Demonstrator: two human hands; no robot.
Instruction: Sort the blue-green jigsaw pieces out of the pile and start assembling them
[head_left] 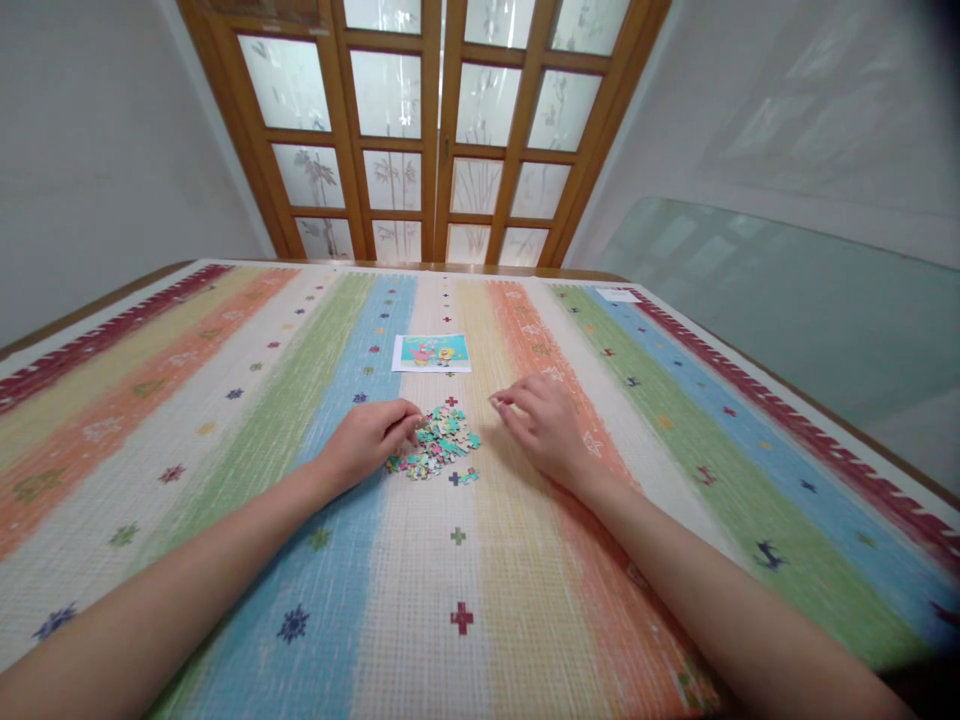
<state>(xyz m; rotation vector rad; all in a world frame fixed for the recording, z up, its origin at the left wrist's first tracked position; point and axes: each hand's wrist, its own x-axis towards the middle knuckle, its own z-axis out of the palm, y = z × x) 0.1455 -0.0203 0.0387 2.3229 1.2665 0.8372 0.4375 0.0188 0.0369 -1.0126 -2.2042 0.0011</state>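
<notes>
A small heap of jigsaw puzzle pieces (442,440), mostly teal with pink and yellow bits, lies on the striped tablecloth (427,600). At the heap's left edge is my left hand (371,437), its fingers curled together against the pieces; what they hold, if anything, is hidden. My right hand (546,428) is just right of the heap, apart from it, with thumb and fingers pinched on what looks like a puzzle piece (493,400) seen edge-on. Behind the heap lies a picture card (433,353) showing a pink and a yellow cartoon figure on teal.
A small white paper (618,296) lies at the table's far right corner. Beyond the far edge stand wooden doors (441,130) with frosted panes. A pale greenish glass-like panel (787,310) is along the right side, and a white wall (112,130) is on the left.
</notes>
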